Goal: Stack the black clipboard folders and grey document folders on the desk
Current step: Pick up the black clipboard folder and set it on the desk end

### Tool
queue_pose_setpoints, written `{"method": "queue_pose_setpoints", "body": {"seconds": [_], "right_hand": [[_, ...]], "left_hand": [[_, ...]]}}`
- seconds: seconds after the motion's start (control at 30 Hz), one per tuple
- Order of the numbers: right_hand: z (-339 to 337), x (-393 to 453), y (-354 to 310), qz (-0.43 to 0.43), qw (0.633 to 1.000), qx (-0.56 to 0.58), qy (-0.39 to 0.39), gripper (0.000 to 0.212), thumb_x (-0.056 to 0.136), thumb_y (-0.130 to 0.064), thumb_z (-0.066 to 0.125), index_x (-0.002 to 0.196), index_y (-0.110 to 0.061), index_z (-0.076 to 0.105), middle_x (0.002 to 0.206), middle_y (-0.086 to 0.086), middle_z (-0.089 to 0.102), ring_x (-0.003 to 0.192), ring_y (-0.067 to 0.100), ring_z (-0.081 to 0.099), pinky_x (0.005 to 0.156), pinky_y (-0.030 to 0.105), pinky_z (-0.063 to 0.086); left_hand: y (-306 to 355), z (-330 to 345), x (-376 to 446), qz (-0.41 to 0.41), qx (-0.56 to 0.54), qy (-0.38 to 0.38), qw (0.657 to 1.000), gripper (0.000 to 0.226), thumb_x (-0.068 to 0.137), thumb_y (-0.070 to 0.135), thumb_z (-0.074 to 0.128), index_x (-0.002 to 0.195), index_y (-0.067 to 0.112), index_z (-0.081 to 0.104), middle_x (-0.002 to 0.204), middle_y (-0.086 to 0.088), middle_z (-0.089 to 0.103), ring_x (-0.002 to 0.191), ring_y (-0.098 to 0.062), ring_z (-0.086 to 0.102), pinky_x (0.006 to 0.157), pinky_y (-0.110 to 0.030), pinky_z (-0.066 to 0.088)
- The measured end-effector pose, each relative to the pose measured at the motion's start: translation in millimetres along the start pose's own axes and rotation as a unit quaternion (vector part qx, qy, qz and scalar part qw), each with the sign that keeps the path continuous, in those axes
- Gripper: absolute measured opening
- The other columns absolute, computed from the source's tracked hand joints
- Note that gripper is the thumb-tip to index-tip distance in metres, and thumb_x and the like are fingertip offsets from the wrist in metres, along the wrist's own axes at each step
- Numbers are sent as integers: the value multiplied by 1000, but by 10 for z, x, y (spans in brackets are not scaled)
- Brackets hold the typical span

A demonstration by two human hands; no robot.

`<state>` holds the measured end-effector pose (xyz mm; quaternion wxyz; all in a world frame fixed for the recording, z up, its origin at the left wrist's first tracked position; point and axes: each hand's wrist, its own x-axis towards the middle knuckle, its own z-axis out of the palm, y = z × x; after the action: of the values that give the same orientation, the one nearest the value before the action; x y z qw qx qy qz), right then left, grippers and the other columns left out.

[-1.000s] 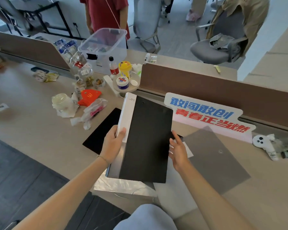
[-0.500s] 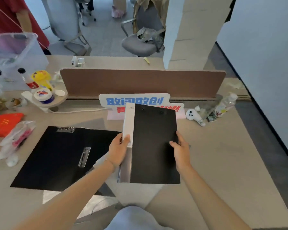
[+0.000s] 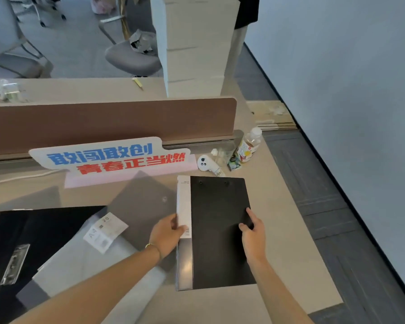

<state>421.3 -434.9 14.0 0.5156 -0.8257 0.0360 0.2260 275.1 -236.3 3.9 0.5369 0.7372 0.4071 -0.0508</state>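
A closed black clipboard folder (image 3: 220,235) with a white and silver spine lies flat near the desk's right edge. My left hand (image 3: 166,235) grips its spine side and my right hand (image 3: 253,232) presses on its right edge. Left of it a grey document folder (image 3: 140,206) rests on the desk, partly under my left hand. At the far left an open black clipboard folder (image 3: 33,237) shows its metal clip. A clear plastic sleeve with a white label (image 3: 105,232) overlaps both.
A white sign with blue and red characters (image 3: 110,157) leans against the brown divider (image 3: 103,122). A white gadget (image 3: 206,163), a cup and a drink bottle (image 3: 248,146) stand just behind the held folder. The desk's right edge drops to dark floor.
Both hands carried the closed black folder rightward and set it low near the desk's right edge. The view swung right, so the left clutter and red-shirted person left the frame.
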Motion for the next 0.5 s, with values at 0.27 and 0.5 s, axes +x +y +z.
{"method": "queue_pose_setpoints", "body": {"seconds": [0.27,0.5], "right_hand": [[-452,624,297,11,998,-66,10,55,98,-8,56,149,-26,45,139,-5,47,118,15,51,98,20,32],[-528,1158,516,-13,985,-171,-1,66,90,-16,71,149,-27,44,139,1,47,96,12,59,98,28,45]], "left_hand": [[248,771,370,-48,58,-6,997,24,87,26,71,110,19,72,90,6,74,80,-16,69,69,-26,50],[277,1127,679,-74,108,-10,991,20,83,25,73,101,18,75,98,2,78,94,-24,73,84,-35,56]]}}
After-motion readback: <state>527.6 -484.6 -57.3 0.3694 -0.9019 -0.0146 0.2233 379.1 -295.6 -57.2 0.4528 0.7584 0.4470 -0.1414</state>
